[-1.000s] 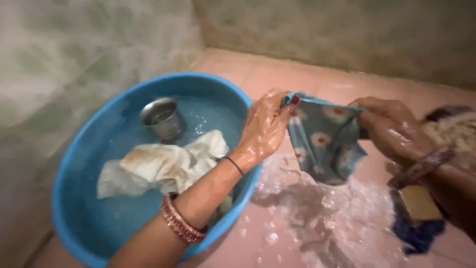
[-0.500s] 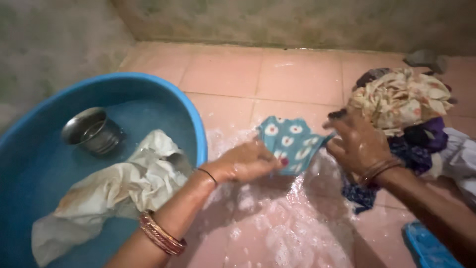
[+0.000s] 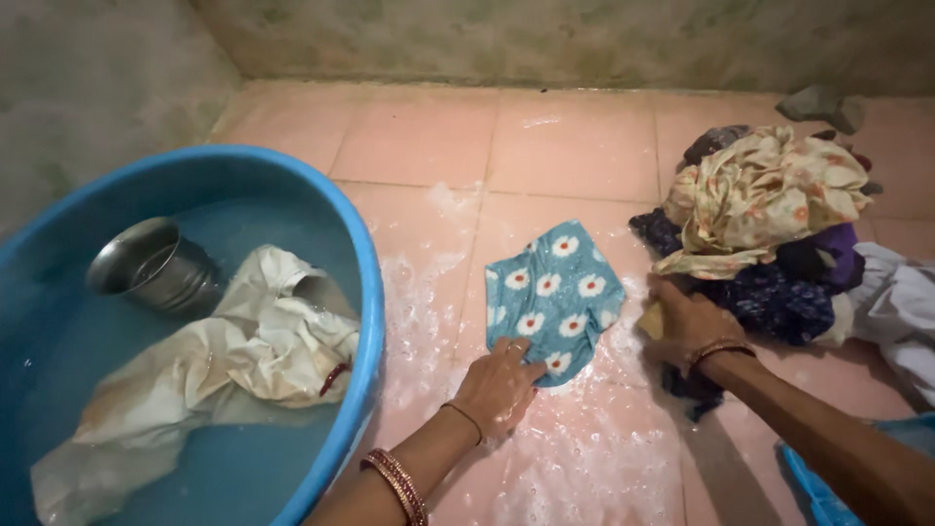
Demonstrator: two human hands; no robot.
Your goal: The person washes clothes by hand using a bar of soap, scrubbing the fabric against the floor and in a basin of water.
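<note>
A small blue cloth with white flowers point(image 3: 553, 290) lies spread flat on the wet, soapy pink tile floor. My left hand point(image 3: 499, 387) presses on its near edge with the fingers apart. Just right of the cloth, my right hand point(image 3: 688, 325) is closed around a yellowish bar of soap point(image 3: 651, 321), next to a heap of clothes point(image 3: 769, 219). Bangles circle both wrists.
A large blue tub point(image 3: 362, 292) at the left holds water, a cream-coloured garment point(image 3: 234, 360) and a steel cup point(image 3: 156, 265). Soap foam covers the floor near the cloth. A mottled wall runs along the back and left. A blue object point(image 3: 818, 492) shows at the lower right.
The flowered cloth came from being held up between both hands down to lying flat on the floor. My right hand left the cloth and now grips the soap beside the clothes heap.
</note>
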